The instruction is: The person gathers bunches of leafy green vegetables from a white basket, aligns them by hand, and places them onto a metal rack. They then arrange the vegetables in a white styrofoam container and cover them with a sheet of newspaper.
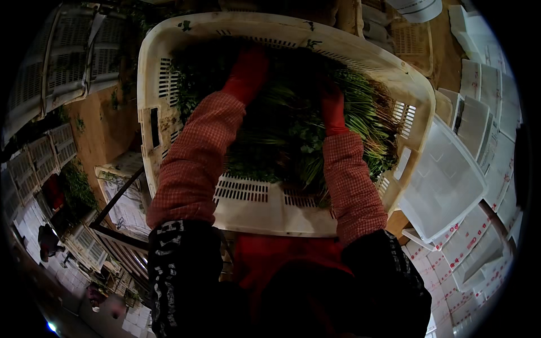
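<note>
A large, off-white plastic crate (270, 216) with slotted walls stands in front of me. It is filled with bunches of leafy green herbs (365, 107), their thin stalks and brownish roots showing at the right. My left hand (250, 74), in a red glove, reaches into the dark leaves near the far wall. Farther right, my right hand (332, 103), gloved in red too, is down among the greens beside the stalks. Leaves and shadow hide the fingers of both hands, so whether either grips a bunch is unclear. Checked sleeve covers are on both forearms.
White foam boxes (469, 249) with red print are stacked at the right, near a translucent plastic bin (444, 177). More slotted crates (63, 63) stand at the left. A dark metal railing (120, 247) runs at lower left, and people (48, 243) are beyond it.
</note>
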Demonstrator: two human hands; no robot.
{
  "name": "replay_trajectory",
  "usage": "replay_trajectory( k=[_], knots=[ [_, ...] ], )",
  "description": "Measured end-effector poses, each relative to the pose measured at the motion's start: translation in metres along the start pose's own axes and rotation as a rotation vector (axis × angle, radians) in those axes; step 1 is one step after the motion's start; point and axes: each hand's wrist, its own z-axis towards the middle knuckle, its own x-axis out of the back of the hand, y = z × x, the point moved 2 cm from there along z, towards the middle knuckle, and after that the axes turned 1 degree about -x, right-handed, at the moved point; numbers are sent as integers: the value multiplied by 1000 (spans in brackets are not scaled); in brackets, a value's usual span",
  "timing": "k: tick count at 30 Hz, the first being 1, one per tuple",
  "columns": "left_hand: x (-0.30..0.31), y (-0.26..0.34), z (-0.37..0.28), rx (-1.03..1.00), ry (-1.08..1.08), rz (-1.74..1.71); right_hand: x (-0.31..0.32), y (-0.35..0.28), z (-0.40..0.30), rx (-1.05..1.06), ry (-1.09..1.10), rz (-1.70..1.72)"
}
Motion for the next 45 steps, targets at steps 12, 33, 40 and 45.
replay_trajectory(
  k=[12,33,40,45],
  knots=[
    [-29,-5,-78,34,336,-181,3,-14,-1,-105,-35,180],
    [-9,7,-132,188,317,-447,-85,-5,79,167,-581,-1390],
    [85,6,-54,-20,517,-545,-77,7,35,601,-492,-1504],
    [-16,-2,16,158,-200,-339,-76,-15,13,534,-394,-1176]
  ],
)
